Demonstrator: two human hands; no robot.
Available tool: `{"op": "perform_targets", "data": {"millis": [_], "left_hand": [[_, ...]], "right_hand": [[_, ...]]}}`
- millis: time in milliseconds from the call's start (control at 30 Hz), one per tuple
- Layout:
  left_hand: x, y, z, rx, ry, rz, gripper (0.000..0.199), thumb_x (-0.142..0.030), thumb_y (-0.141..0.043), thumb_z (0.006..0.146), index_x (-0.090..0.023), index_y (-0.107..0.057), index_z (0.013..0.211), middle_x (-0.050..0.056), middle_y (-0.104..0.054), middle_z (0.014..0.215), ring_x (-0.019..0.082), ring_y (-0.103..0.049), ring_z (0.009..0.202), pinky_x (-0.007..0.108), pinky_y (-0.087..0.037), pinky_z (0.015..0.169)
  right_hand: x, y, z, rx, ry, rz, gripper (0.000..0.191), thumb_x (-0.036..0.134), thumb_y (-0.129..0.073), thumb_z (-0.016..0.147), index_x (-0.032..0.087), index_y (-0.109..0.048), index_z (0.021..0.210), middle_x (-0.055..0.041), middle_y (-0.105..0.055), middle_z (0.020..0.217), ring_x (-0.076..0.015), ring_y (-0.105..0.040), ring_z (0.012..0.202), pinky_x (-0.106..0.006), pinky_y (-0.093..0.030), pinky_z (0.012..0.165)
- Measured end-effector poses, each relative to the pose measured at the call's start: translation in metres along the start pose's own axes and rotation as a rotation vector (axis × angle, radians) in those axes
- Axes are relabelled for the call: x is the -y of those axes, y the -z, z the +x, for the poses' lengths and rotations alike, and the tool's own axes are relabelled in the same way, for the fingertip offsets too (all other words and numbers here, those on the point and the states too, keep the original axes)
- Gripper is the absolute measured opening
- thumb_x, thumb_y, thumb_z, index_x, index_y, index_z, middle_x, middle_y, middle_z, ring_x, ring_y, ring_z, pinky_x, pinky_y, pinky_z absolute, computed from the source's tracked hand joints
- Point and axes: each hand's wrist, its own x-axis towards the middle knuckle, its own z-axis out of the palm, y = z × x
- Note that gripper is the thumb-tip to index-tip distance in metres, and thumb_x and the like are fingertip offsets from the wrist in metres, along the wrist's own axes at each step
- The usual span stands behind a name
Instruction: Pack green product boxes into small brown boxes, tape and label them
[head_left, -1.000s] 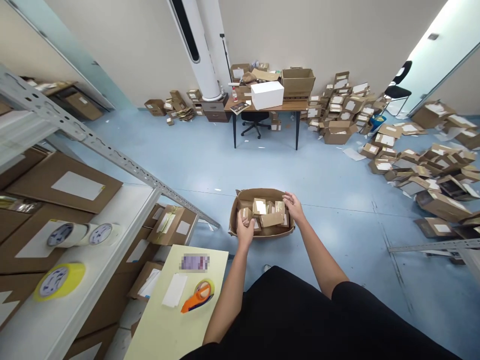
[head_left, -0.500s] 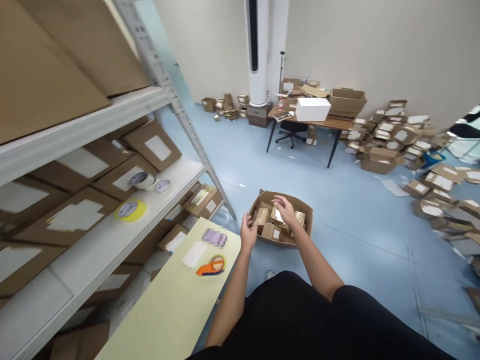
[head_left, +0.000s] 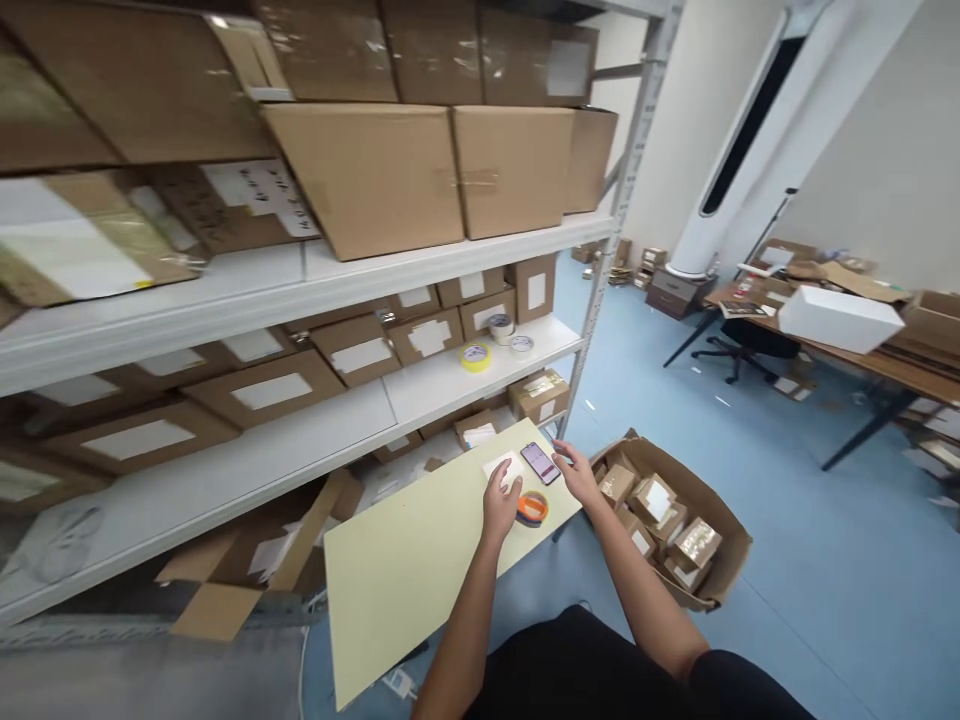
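Note:
My left hand (head_left: pixel 501 502) hovers over the pale yellow table (head_left: pixel 405 570), fingers apart and holding nothing. Partly behind it lies a white paper (head_left: pixel 491 465), and just to its right is an orange tape dispenser (head_left: pixel 531 509). My right hand (head_left: pixel 576 472) is above the table's right end, also with its fingers apart and nothing in it. Beside that hand, a phone (head_left: pixel 541 463) with a lit screen rests on the table. Below and right of the hand stands an open carton (head_left: pixel 727 570) holding several small taped boxes (head_left: pixel 654 497).
Metal shelving (head_left: pixel 450 255) full of cardboard boxes (head_left: pixel 390 190) runs along the left and back. Tape rolls (head_left: pixel 475 357) sit on its middle shelf. An open box (head_left: pixel 225 600) juts out at lower left. A wooden desk (head_left: pixel 922 362) stands at right on the blue floor.
My view has turned left toward the shelving. Both hands have moved from above the open carton to above the yellow table, still holding nothing.

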Motion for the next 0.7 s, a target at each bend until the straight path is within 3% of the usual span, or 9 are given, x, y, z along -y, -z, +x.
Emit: {"op": "perform_targets", "data": {"millis": [167,333,400,500,700], "left_hand": [[0.015,0.094,-0.010,-0.140,0.028,-0.040,0.057,-0.048,-0.074,0.089,-0.028,-0.061,0.140,0.012,-0.058,0.153,0.032,-0.053,0.143,0.049,-0.049,0.112],[0.038,0.152,-0.020,-0.219,0.090,-0.046,0.058,-0.053,-0.077,0.086,-0.028,-0.063,0.137,0.013,-0.058,0.153,0.033,-0.052,0.144,0.050,-0.049,0.113],[0.046,0.162,-0.024,-0.235,0.115,-0.059,0.059,-0.054,-0.076,0.086,-0.027,-0.063,0.137,0.014,-0.058,0.153,0.033,-0.053,0.144,0.050,-0.049,0.113],[0.057,0.162,-0.030,-0.263,0.161,-0.079,0.058,-0.053,-0.076,0.086,-0.025,-0.064,0.136,0.015,-0.058,0.152,0.032,-0.053,0.143,0.049,-0.049,0.113],[0.075,0.131,-0.049,-0.270,0.253,-0.081,0.057,-0.053,-0.076,0.086,-0.022,-0.066,0.133,0.017,-0.065,0.143,0.031,-0.062,0.134,0.049,-0.053,0.110]], "right_hand": [[0.004,-0.088,-0.018,0.126,0.032,-0.018,0.048,0.053,-0.061,0.090,0.027,-0.069,0.130,-0.0114,-0.065,0.144,-0.0310,-0.059,0.135,-0.051,-0.052,0.109],[-0.007,-0.139,-0.034,0.214,0.029,-0.072,0.050,0.048,-0.060,0.092,0.026,-0.067,0.136,-0.0109,-0.057,0.154,-0.0301,-0.048,0.147,-0.053,-0.039,0.122],[-0.016,-0.144,-0.036,0.234,0.031,-0.108,0.049,0.045,-0.062,0.090,0.024,-0.070,0.133,-0.0119,-0.057,0.155,-0.0304,-0.047,0.149,-0.053,-0.032,0.126],[-0.035,-0.137,-0.034,0.259,-0.002,-0.161,0.050,0.041,-0.063,0.086,0.023,-0.070,0.132,-0.0115,-0.059,0.152,-0.0310,-0.049,0.147,-0.054,-0.035,0.124],[-0.090,-0.099,-0.017,0.207,-0.176,-0.335,0.051,0.034,-0.064,0.079,0.021,-0.072,0.128,-0.0117,-0.069,0.138,-0.0314,-0.060,0.133,-0.047,-0.049,0.110]]}}
